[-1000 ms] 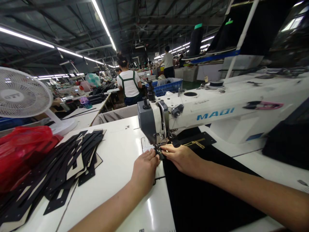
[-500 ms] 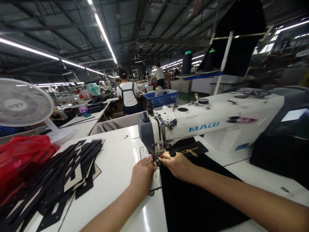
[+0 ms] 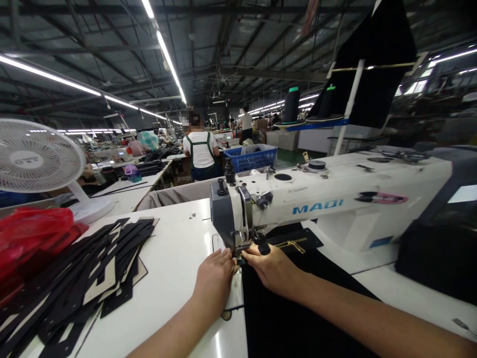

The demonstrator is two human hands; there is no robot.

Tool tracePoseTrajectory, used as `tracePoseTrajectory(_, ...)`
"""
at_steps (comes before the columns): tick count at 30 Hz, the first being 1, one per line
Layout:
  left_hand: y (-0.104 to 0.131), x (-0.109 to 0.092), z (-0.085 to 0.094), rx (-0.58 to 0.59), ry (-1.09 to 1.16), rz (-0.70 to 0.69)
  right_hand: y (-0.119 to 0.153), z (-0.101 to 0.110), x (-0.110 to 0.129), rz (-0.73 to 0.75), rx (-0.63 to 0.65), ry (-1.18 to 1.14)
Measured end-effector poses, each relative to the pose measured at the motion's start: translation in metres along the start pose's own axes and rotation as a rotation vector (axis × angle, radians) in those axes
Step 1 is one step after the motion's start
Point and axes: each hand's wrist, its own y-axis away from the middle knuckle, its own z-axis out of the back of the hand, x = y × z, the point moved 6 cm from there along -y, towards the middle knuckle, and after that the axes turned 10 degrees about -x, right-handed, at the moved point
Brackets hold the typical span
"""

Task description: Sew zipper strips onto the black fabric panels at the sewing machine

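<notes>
Sewing looks unfinished: black fabric [image 3: 286,318] under right hand [image 3: 274,269], left hand [image 3: 213,281] by sewing-machine head [image 3: 222,211], centre frame; both grips unclear; strips [image 3: 74,278] piled lower left.

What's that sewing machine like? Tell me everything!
The sewing machine has a long, white, metal-looking body, blue MAQI letters and a grey end cover. A pink and black tool sits on its side. It stands on a white table, black cloth beneath. Left hand and right hand flank its presser foot.

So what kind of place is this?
Probably a sewing factory or workshop: there's a sewing machine in front, black thread cones behind it, and a pile of black strips.
</notes>
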Motion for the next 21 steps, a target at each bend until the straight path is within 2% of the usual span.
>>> tracePoseTrajectory(7, 0.0, -0.002, 0.002, 0.016, 0.03, -0.012, 0.004, 0.001, -0.001, -0.048, -0.049, -0.124)
tracePoseTrajectory(15, 0.001, 0.005, -0.002, 0.044, 0.064, 0.061, 0.004, -0.001, -0.001, -0.082, -0.026, -0.096)
tracePoseTrajectory(18, 0.006, 0.008, 0.001, 0.086, 0.046, 0.137, 0.009, -0.003, -0.007, -0.185, 0.014, 0.04)
tracePoseTrajectory(21, 0.019, 0.003, 0.01, 0.175, -0.079, 0.223, 0.031, 0.0, -0.012, -0.346, 0.068, 0.207)
